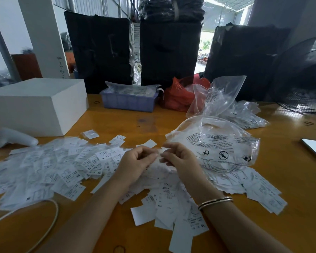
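A wide heap of small white printed size labels (66,168) covers the middle of the orange wooden table (117,121). Above the heap, my left hand (135,165) and my right hand (179,159) meet fingertip to fingertip. Both pinch a small white label (161,152) between them; it is blurred. More labels (171,207) lie under and in front of my wrists. A clear plastic bag with black print (221,143) lies just right of my right hand. A metal bangle (215,201) sits on my right wrist.
A white box (36,105) stands at the left, a white handheld tool (13,138) before it. At the back are a blue tray (128,103), a red bag (179,97), clear bags (224,95) and black bundles (170,52). A fan (306,95) stands at the right, a white cable (51,221) front left.
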Demonstrator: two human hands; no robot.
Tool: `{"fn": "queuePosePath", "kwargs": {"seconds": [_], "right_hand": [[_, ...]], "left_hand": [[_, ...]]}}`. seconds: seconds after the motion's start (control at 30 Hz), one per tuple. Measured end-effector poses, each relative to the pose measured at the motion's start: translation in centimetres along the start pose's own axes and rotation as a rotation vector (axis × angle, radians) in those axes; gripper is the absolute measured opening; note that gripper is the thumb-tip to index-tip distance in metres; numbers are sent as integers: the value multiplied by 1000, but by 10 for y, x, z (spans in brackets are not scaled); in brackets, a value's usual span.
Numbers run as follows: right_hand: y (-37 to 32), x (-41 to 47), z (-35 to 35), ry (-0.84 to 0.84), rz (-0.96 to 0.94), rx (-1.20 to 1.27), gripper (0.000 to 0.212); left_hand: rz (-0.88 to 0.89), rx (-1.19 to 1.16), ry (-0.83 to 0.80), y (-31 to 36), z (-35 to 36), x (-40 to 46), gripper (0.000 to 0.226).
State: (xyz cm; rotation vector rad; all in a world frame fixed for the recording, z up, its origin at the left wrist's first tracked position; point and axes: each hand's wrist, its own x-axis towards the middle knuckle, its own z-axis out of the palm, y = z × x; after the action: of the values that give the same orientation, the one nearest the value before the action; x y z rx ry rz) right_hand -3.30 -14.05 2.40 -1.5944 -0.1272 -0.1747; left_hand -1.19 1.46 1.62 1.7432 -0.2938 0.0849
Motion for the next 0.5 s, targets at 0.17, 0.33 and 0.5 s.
{"fn": "queuePosePath", "kwargs": {"seconds": [0.17, 0.33, 0.5], "right_hand": [[12, -4, -4, -104, -155, -1080, 36], [18, -6, -1, -150, -198, -1218, 44], [13, -11, -2, -106, -233, -1157, 32]], "left_hand": [[-67, -151, 121, -2, -9, 5, 5], [-50, -156, 145, -2, -8, 4, 7], [-43, -150, 138, 2, -8, 0, 14]]}}
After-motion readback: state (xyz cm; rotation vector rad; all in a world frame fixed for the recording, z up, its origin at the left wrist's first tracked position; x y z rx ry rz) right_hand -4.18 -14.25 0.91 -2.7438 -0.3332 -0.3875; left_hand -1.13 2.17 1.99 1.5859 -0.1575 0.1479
